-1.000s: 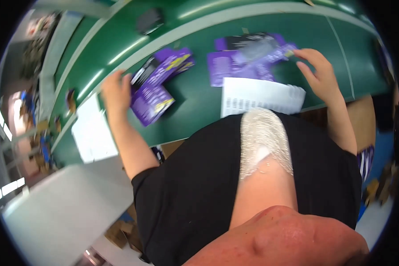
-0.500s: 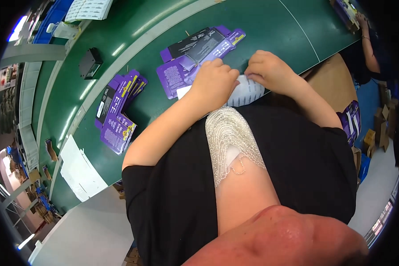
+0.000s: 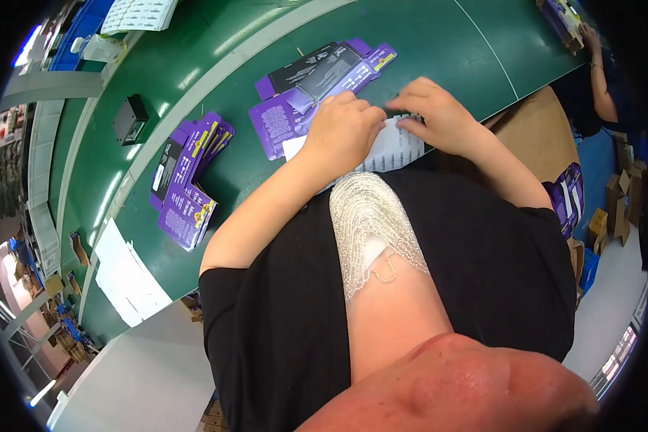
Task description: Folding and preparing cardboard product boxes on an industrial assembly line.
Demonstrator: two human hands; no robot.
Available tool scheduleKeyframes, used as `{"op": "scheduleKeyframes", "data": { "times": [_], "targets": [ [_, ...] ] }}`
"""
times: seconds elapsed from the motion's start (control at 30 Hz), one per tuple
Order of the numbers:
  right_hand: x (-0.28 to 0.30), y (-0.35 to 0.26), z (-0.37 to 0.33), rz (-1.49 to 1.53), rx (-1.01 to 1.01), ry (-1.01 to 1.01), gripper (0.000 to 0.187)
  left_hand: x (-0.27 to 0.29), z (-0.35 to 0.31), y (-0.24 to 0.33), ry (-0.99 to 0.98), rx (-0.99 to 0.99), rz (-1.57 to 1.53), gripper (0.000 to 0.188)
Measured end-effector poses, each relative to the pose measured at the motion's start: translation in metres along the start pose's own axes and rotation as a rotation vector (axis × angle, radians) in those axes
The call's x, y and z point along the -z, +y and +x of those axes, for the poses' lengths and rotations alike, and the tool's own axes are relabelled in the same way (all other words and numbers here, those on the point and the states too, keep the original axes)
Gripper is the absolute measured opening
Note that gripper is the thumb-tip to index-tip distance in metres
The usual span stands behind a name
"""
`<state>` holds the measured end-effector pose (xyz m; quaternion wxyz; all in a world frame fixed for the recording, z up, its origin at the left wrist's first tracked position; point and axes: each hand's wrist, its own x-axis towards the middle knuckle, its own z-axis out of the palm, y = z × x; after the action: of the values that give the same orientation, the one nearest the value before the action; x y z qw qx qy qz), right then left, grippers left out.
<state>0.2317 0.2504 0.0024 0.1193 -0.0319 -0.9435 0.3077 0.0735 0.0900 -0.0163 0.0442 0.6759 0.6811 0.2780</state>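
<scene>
A white printed sheet (image 3: 394, 150) lies at the near edge of the green table (image 3: 439, 43). My left hand (image 3: 344, 131) rests on its left part with the fingers curled down onto it. My right hand (image 3: 439, 114) pinches the sheet's upper edge with the fingertips. The two hands almost touch. Just beyond them lies a flattened purple and black carton (image 3: 315, 85), partly under my left hand. What sits between the fingertips is hidden.
A fanned stack of flat purple cartons (image 3: 186, 183) lies to the left, with a small black box (image 3: 130, 119) beyond it. White sheets (image 3: 124, 277) lie at the table's left end. Another person's arm (image 3: 602, 81) works at the far right. More purple cartons (image 3: 570, 196) stand by my right side.
My left hand left the purple stack and came right. My right hand came in from the carton. Both now meet on the white sheet; the view has swung left.
</scene>
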Motion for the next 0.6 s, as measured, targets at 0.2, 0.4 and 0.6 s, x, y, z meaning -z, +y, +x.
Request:
{"op": "scheduleKeyframes", "data": {
  "times": [0.2,0.4,0.6],
  "targets": [
    [0.0,0.008,-0.001,-0.03,0.047,-0.062,0.018,-0.001,-0.001,-0.001,0.022,0.005,-0.025,0.008],
    [0.024,-0.005,-0.007,0.003,0.27,-0.134,0.01,-0.008,-0.003,-0.01,-0.028,0.074,-0.075,0.007],
    [0.049,-0.012,0.022,0.641,-0.133,0.231,0.05,0.009,-0.014,-0.018,0.076,0.115,0.118,0.012]
  ]
}}
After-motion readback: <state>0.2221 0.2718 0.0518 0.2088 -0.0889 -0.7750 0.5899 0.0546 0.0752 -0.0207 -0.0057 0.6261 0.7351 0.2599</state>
